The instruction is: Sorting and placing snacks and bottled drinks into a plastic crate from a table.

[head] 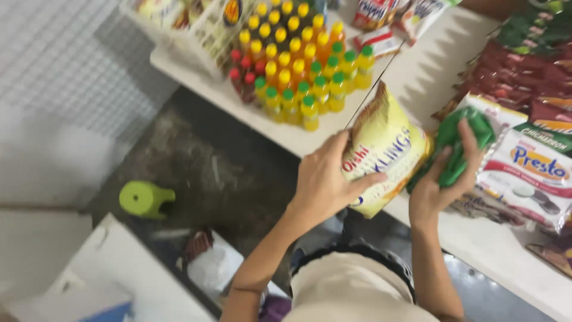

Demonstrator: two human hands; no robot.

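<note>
- The fingers (357,182) of the left hand (325,182) were wrapped around a yellow snack bag (384,149), thumb across its front and the other fingers curled over its near edge, so the bag was held tight.
- The bag stood tilted, its crimped top pointing up and away, its lower end hanging just over the front edge of the white tabletop (429,71).
- The right hand (444,182) was closed on a bunched green cloth (462,140), the fingers pressed into its folds; the cloth touched the right side of the yellow bag.
- Just beside the right hand, to the right, lay a white packet of sandwich biscuits (530,176), with dark red and brown snack packets (524,71) piled beyond it toward the top right corner.
- Further back on the tabletop stood a tight block of small bottles (298,65), most with yellow caps, some with green caps along the near rows and a few with red caps at the left.
- More packets (387,24) lay behind the bottles, blurred.
- Below the tabletop was a dark floor (196,161) with a lime green plastic stool (143,198) well apart from the hands on the left.
- A white carton (119,268) sat at the bottom left, near the person's left elbow.
</note>
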